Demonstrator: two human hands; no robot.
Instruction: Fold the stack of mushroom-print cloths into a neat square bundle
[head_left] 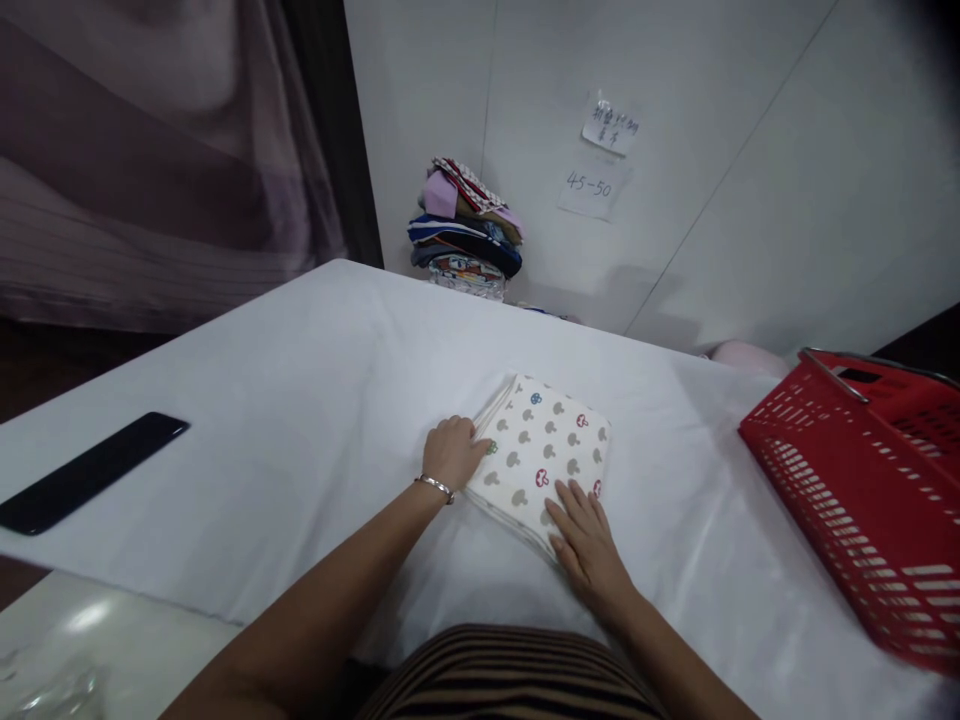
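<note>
A white cloth [551,435] printed with grey, red, blue and green mushrooms lies folded into a thick, roughly square stack on the white-covered table. At its left edge is my left hand [452,455], with the thumb on top and the other fingers curled at the folded layers; a metal bracelet circles that wrist. My right hand [589,540] rests flat on the near right corner of the cloth, its fingers stretched out. The cloth's underside is hidden.
A red plastic basket [847,500] with a metal handle stands at the right. Folded fabrics [465,235] are piled beyond the far edge by the wall. A flat black object [94,475] lies at the left. Handwritten papers [592,190] hang on the wall; a curtain [150,150] hangs left.
</note>
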